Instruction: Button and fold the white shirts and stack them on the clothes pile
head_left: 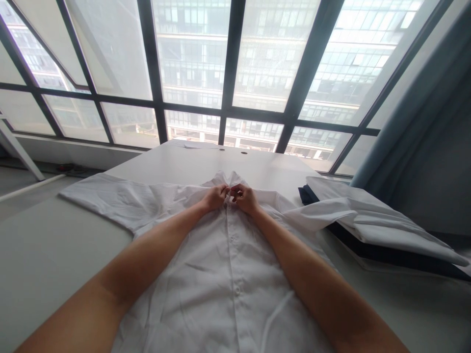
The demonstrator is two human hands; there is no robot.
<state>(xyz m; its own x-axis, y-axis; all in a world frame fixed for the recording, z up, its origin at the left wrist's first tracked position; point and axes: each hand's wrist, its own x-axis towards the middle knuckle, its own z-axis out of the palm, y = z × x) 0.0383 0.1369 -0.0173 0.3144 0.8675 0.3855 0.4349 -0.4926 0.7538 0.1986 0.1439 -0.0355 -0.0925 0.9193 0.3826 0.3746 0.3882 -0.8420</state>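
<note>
A white button-up shirt (198, 274) lies spread front side up on a white table, its collar at the far end and its button strip running down the middle. One sleeve stretches out to the left; the other reaches right toward a pile of clothes. Just below the collar, my left hand (218, 197) pinches the shirt's front edge. Close beside it, my right hand (244, 197) has its fingers curled at the same spot of the shirt. Fine detail between the fingertips is too small to make out. Buttons (237, 290) show lower on the strip.
On the right of the table (55, 255) rests a stack of folded white and dark clothes (397, 225). Behind the table stand large dark-framed windows (228, 110). A blue-grey curtain (412, 108) hangs at the right, and a white metal frame (22, 152) stands at the left.
</note>
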